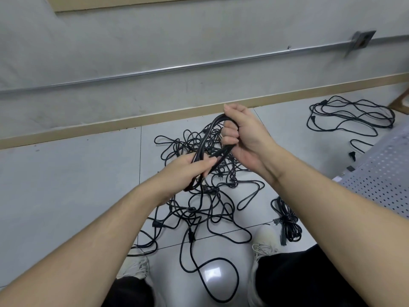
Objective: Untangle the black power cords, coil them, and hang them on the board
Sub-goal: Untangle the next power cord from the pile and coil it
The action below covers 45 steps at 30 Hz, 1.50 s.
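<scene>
Far left: grey tiled floor (55, 185) meeting a tan baseboard (66, 131), with a metal conduit (155, 70) running along the concrete wall above it.

Your left hand (188, 171) sits left of centre, above the floor. Its fingers are curled round the lower end of a coiled bundle of black cord (207, 140), thumb lying across the strands; the grip looks firm, with strands emerging below the palm.

The bundle rises up and to the right from that hand. Your right hand (245, 138) holds its upper end: fingers wrapped closed round the top loop, thumb up, the cord bending over the index finger. Both hands hold the same bundle, one at each end.

Directly beneath the hands lies the tangled pile of black power cords (205, 207) on the floor, loops overlapping, several plugs showing. One long loop (212, 273) trails from it toward you, between your two pale shoes (265, 242).

Right of the pile, just beside your right shoe, lies a coiled and wrapped cord (287, 220) on the floor.

Further right, near the baseboard and well apart from the pile, a loose spread of cords (352, 116) lies on the tiles.

Far right edge: a white perforated board (380, 173), lying tilted; no cords hang on it.
</scene>
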Each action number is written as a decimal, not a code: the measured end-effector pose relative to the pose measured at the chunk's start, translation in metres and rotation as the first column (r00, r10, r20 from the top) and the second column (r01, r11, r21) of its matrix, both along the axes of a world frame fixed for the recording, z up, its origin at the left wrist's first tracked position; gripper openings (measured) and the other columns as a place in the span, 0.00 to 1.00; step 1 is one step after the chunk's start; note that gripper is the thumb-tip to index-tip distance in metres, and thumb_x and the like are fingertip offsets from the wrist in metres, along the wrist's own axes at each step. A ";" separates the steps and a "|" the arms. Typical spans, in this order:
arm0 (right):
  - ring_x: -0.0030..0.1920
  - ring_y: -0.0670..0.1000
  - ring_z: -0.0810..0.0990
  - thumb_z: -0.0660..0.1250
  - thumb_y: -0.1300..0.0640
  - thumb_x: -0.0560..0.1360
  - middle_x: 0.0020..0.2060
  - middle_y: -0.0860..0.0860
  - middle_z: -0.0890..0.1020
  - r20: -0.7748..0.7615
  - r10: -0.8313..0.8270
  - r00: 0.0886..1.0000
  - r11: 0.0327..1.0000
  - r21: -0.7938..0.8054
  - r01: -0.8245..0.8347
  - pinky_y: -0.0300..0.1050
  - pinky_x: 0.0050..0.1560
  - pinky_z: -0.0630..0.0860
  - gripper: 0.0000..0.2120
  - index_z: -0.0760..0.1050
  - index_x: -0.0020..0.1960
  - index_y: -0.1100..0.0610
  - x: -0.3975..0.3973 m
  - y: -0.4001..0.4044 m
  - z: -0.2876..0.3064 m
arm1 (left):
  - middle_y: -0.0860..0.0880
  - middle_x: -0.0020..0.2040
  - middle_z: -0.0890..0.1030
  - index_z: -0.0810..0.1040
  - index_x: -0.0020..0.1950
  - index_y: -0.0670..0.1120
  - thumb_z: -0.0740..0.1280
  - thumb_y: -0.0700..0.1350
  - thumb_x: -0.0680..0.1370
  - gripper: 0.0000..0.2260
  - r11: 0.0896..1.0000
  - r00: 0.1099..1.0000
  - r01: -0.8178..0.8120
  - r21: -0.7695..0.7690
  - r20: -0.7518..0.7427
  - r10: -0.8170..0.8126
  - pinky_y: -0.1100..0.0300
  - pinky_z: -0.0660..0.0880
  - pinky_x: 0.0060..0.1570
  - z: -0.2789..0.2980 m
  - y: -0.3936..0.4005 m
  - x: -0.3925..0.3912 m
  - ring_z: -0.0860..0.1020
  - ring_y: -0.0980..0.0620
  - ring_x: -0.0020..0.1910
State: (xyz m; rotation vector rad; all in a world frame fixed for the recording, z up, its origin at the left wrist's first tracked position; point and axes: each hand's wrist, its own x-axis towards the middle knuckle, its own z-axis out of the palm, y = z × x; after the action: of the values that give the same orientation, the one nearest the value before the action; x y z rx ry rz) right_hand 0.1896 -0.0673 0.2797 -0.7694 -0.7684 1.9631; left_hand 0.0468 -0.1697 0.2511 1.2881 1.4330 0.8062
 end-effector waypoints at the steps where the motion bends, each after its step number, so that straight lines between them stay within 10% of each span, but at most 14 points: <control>1: 0.21 0.41 0.57 0.63 0.61 0.83 0.23 0.45 0.61 0.006 -0.002 1.000 1.000 -0.020 0.002 0.32 0.18 0.56 0.09 0.67 0.47 0.51 0.000 0.002 0.000 | 0.43 0.58 0.85 0.72 0.38 0.49 0.68 0.58 0.76 0.15 0.999 0.994 0.044 -0.031 0.105 -0.040 0.43 0.63 0.76 0.001 -0.001 0.002 0.79 0.48 0.67; 7: 0.19 0.41 0.54 0.63 0.63 0.82 0.22 0.44 0.58 0.059 0.000 0.998 0.999 -0.052 0.003 0.33 0.16 0.51 0.12 0.66 0.45 0.50 0.001 0.006 0.000 | 0.44 0.48 0.85 0.75 0.41 0.43 0.65 0.48 0.77 0.09 0.986 0.914 0.098 -0.138 0.404 -0.034 0.48 0.81 0.57 0.012 -0.008 0.006 0.86 0.42 0.46; 12: 0.20 0.42 0.55 0.63 0.57 0.84 0.23 0.45 0.59 0.047 -0.018 0.999 0.996 -0.084 0.022 0.33 0.18 0.54 0.10 0.65 0.45 0.51 0.002 0.007 -0.005 | 0.51 0.37 0.72 0.76 0.37 0.48 0.65 0.53 0.78 0.13 0.991 0.907 0.049 -0.123 0.422 0.008 0.56 0.78 0.33 0.013 -0.010 0.019 0.69 0.54 0.28; 17: 0.31 0.52 0.79 0.55 0.49 0.85 0.37 0.54 0.79 0.126 0.154 0.980 0.985 -0.104 -0.141 0.45 0.35 0.80 0.11 0.71 0.55 0.55 0.003 0.002 -0.019 | 0.50 0.38 0.69 0.74 0.40 0.46 0.62 0.50 0.83 0.14 0.989 0.857 -0.095 -0.113 0.496 0.139 0.59 0.75 0.35 0.015 -0.007 0.023 0.68 0.55 0.30; 19: 0.42 0.56 0.85 0.57 0.59 0.81 0.42 0.52 0.83 0.477 0.301 0.826 0.925 0.066 -0.375 0.53 0.48 0.84 0.12 0.74 0.62 0.56 0.005 -0.004 -0.030 | 0.51 0.37 0.68 0.73 0.40 0.47 0.60 0.50 0.85 0.15 0.977 0.789 -0.183 -0.108 0.577 0.212 0.61 0.72 0.33 0.019 -0.002 0.022 0.66 0.55 0.30; 21: 0.48 0.47 0.81 0.59 0.65 0.78 0.48 0.45 0.81 0.827 0.301 0.475 0.671 0.171 -0.722 0.42 0.54 0.78 0.20 0.71 0.67 0.50 0.006 -0.016 -0.034 | 0.51 0.37 0.68 0.72 0.40 0.48 0.59 0.51 0.85 0.15 0.961 0.718 -0.255 -0.108 0.644 0.263 0.61 0.70 0.33 0.022 0.003 0.018 0.65 0.55 0.30; 23: 0.57 0.44 0.75 0.61 0.66 0.78 0.59 0.45 0.75 0.965 0.216 0.150 0.353 0.066 -0.933 0.35 0.57 0.70 0.24 0.67 0.72 0.50 0.004 -0.030 -0.037 | 0.53 0.37 0.69 0.73 0.40 0.49 0.58 0.51 0.85 0.15 0.940 0.646 -0.317 -0.123 0.698 0.310 0.61 0.69 0.34 0.025 0.005 0.013 0.64 0.55 0.30; 25: 0.59 0.50 0.76 0.66 0.59 0.78 0.61 0.49 0.77 0.989 0.140 0.041 0.230 0.008 -0.973 0.45 0.63 0.72 0.16 0.72 0.64 0.48 0.003 -0.034 -0.042 | 0.53 0.36 0.70 0.73 0.40 0.50 0.58 0.52 0.86 0.16 0.909 0.596 -0.392 -0.139 0.714 0.366 0.60 0.73 0.33 0.027 0.007 0.011 0.66 0.55 0.30; 29: 0.41 0.55 0.78 0.70 0.54 0.77 0.37 0.48 0.80 0.964 0.225 0.142 0.328 0.063 -0.943 0.52 0.47 0.75 0.11 0.70 0.40 0.50 -0.002 -0.028 -0.044 | 0.52 0.34 0.71 0.74 0.42 0.49 0.59 0.52 0.86 0.15 0.829 0.576 -0.542 -0.138 0.658 0.486 0.51 0.83 0.39 0.028 0.009 0.004 0.74 0.54 0.32; 35: 0.29 0.48 0.76 0.71 0.49 0.77 0.31 0.47 0.79 0.976 0.188 0.106 0.435 0.014 -0.900 0.43 0.35 0.74 0.12 0.73 0.41 0.53 0.008 -0.020 -0.043 | 0.52 0.36 0.69 0.72 0.42 0.49 0.59 0.51 0.86 0.14 0.733 0.569 -0.676 -0.075 0.580 0.583 0.58 0.78 0.31 0.027 0.011 -0.013 0.71 0.54 0.27; 45: 0.36 0.52 0.76 0.73 0.43 0.75 0.32 0.52 0.78 0.964 0.224 0.143 0.541 -0.001 -0.841 0.52 0.44 0.73 0.16 0.75 0.39 0.53 0.027 -0.002 -0.043 | 0.54 0.33 0.68 0.73 0.44 0.49 0.62 0.52 0.84 0.11 0.548 0.532 -0.835 0.054 0.339 0.776 0.60 0.66 0.30 0.022 0.013 -0.034 0.66 0.55 0.27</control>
State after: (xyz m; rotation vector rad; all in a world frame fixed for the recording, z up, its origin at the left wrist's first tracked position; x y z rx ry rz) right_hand 0.2166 -0.0691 0.2363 -1.2905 -2.6115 1.5214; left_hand 0.0127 -0.1567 0.2729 0.5149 1.7387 1.7432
